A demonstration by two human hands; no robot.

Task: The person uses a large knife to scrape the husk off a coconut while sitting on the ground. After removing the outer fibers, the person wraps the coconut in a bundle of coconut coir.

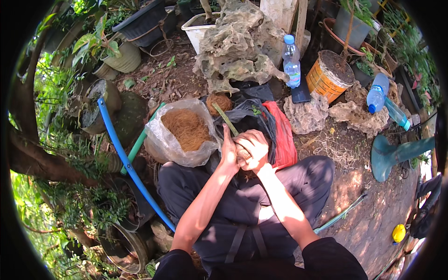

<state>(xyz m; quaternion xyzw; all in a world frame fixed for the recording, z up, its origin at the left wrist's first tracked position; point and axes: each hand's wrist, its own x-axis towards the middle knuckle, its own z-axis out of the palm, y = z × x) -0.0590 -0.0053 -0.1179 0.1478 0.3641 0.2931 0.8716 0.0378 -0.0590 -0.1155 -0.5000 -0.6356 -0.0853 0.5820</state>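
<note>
Over my lap, my left hand [229, 151] and my right hand [255, 146] are cupped around a brown ball-like lump [243, 152], mostly hidden by the fingers. A greenish stem [225, 118] sticks up from between the hands and leans to the upper left. Whether the stem is fixed in the lump I cannot tell. Just beyond my hands lies an open black plastic bag [241, 114], its inside dark. To its left stands a clear plastic bag [159, 148] filled with loose brown coir fibre [184, 129]. A round ball of fibre [219, 104] rests behind the two bags.
A red plastic bag [281, 136] lies right of the black one. Beyond are a craggy rock [241, 45], a water bottle [291, 63], a phone [300, 91] and an orange pot [329, 78]. A blue pipe [120, 150] arcs along my left; a green post base [383, 157] stands right.
</note>
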